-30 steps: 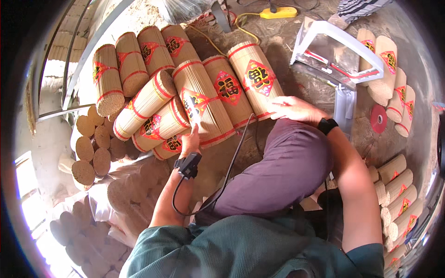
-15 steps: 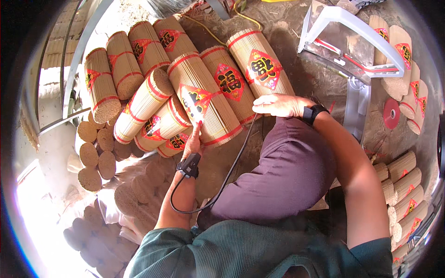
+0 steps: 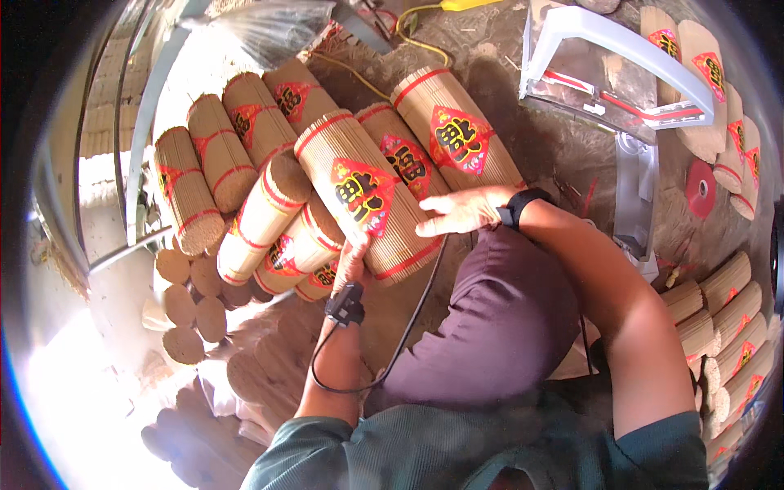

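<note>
The labelled bundle [image 3: 363, 196] of thin sticks, bound with red bands, lies aslant between the two hands, and everything else is placed from it. The left hand [image 3: 351, 260] is against its lower left edge; some of the fingers are hidden there, so how far they curl, or whether they grip, cannot be told. The right hand [image 3: 464, 212] is at its lower right side, loosely spread, thumb apart from the fingers and nothing inside; whether the fingertips touch the sticks cannot be told.

A second bundle [image 3: 402, 155] is tucked close along its right side, partly covered by it, with a third bundle [image 3: 457, 131] beyond that. Leaning bundles [image 3: 265, 216] crowd its left side, and more bundles [image 3: 224, 155] lie farther left. Below those, a pile of round ends [image 3: 184, 304] shows.

A bent knee [image 3: 523, 302] takes up the room below and right of it, and a black cable [image 3: 425, 296] passes near its lower end. Above it are clear plastic wrapping [image 3: 269, 31] and a yellow cord [image 3: 355, 73]. Well to its right stand a grey-framed machine [image 3: 625, 41], a red roll [image 3: 701, 189] and stacked bundles [image 3: 731, 327].
</note>
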`<state>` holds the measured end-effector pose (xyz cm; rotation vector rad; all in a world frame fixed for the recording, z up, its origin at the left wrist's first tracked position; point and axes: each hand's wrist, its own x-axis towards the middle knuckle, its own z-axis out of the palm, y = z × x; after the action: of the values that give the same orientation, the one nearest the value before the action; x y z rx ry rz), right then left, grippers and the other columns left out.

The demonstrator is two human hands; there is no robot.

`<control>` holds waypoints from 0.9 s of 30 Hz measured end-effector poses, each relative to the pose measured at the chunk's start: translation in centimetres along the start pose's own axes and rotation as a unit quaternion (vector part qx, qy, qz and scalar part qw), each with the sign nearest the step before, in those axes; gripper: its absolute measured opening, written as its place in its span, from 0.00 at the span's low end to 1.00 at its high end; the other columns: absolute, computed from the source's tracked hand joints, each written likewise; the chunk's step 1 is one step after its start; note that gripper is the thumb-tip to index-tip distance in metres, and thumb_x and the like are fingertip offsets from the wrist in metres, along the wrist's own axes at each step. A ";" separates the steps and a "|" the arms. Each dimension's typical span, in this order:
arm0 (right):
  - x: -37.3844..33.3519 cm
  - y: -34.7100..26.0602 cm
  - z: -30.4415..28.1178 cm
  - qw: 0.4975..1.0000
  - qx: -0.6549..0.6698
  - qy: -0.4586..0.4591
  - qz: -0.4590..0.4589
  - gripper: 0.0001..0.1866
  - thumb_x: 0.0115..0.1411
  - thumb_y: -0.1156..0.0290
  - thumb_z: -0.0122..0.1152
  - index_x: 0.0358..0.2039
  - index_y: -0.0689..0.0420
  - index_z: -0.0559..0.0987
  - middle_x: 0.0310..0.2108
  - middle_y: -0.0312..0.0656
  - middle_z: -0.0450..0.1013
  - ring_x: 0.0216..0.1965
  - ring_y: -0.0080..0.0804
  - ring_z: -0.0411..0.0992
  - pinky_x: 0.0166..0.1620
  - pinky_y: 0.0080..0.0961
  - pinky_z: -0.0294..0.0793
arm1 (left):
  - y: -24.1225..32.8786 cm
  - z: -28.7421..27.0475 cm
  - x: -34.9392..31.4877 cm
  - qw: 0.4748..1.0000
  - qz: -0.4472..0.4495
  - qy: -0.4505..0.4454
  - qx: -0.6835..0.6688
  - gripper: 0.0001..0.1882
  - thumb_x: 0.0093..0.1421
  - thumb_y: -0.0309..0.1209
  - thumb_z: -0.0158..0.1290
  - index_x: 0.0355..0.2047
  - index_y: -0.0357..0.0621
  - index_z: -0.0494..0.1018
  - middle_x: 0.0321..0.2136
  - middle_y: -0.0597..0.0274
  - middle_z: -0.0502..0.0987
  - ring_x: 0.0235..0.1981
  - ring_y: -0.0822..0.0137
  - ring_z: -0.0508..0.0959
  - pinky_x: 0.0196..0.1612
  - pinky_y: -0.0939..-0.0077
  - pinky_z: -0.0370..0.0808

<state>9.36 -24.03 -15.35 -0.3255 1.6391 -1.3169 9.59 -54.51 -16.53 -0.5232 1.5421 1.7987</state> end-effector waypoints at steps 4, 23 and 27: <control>-1.5 -2.1 0.1 0.999 -0.045 -0.009 0.004 0.54 0.54 0.33 0.48 0.64 0.67 0.49 0.65 0.56 0.47 0.67 0.43 0.46 0.66 0.30 0.46 | 1.0 1.5 -0.5 0.993 0.070 0.016 0.090 0.36 0.53 0.39 0.56 0.60 0.40 0.56 0.54 0.59 0.66 0.52 0.62 0.69 0.55 0.64 0.67; -19.7 -12.4 3.1 0.967 -0.100 0.212 -0.099 0.44 0.58 0.46 0.56 0.62 0.66 0.54 0.50 0.56 0.68 0.53 0.43 0.68 0.54 0.31 0.66 | 12.1 13.5 -6.8 0.963 0.161 -0.214 0.020 0.41 0.52 0.47 0.60 0.59 0.36 0.58 0.55 0.57 0.67 0.54 0.64 0.69 0.57 0.68 0.66; -24.5 -16.4 5.5 0.936 -0.015 0.335 -0.105 0.37 0.60 0.54 0.57 0.60 0.66 0.58 0.47 0.51 0.72 0.49 0.35 0.72 0.50 0.28 0.68 | 16.2 17.8 -7.9 0.944 0.134 -0.298 -0.036 0.41 0.52 0.50 0.59 0.59 0.39 0.58 0.53 0.56 0.69 0.52 0.61 0.71 0.55 0.61 0.70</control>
<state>20.12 -16.25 11.49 -0.0634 2.2375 -1.6825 5.55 -40.01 3.81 0.2113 1.1598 1.9765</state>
